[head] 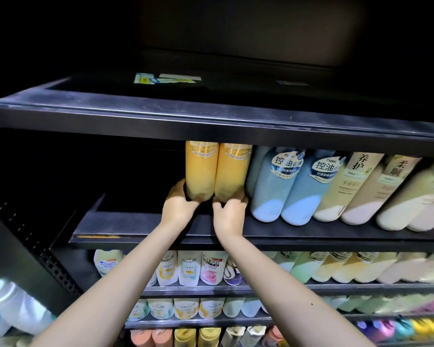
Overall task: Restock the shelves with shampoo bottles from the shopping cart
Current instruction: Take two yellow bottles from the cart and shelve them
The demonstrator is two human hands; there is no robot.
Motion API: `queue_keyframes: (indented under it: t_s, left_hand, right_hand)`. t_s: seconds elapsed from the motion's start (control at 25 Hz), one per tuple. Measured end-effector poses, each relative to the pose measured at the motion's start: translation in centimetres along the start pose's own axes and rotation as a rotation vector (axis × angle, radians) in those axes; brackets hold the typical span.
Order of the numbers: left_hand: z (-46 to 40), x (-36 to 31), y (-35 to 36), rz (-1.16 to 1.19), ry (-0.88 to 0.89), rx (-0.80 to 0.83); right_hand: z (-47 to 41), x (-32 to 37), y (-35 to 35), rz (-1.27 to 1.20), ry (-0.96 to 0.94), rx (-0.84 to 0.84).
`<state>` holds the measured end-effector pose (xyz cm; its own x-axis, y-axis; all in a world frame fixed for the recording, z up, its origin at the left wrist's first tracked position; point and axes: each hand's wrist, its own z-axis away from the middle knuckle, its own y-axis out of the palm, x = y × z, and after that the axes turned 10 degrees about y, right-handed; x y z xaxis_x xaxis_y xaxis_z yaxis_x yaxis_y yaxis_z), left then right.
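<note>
Two tall orange shampoo bottles stand side by side on a dark shelf [145,227], their tops hidden behind the shelf above. My left hand [179,205] grips the base of the left orange bottle [201,171]. My right hand [229,212] grips the base of the right orange bottle [232,171]. Both bottles are upright at the left end of a row. Right of them stand light blue bottles [273,186] and cream and pink bottles [361,189].
The shelf's left part, beside the orange bottles, is dark and bare. The upper shelf [211,116] overhangs closely and carries paper labels [161,78]. Lower shelves hold several smaller bottles [212,267]. Pale bottles [8,306] show at the lower left.
</note>
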<state>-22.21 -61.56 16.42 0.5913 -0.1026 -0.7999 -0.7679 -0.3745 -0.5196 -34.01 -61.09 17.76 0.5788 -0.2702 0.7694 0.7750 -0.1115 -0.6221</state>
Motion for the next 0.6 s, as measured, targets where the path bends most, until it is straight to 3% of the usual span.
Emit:
queue_keyframes:
  t_s: [0.12, 0.32, 0.6]
  left_hand:
    - [4.6, -0.4, -0.6, -0.198, 0.027, 0.065]
    - [14.0, -1.7, -1.5, -0.452, 0.166, 0.124]
    - [31.2, -0.7, -0.7, -0.642, 0.057, 0.366]
  right_hand:
    - [3.0, -2.1, -0.4, 0.008, -0.190, 0.056]
    - [8.0, -9.0, -3.2, 0.352, -0.521, 0.105]
    - [18.0, -21.2, -5.9, 0.641, -0.539, 0.268]
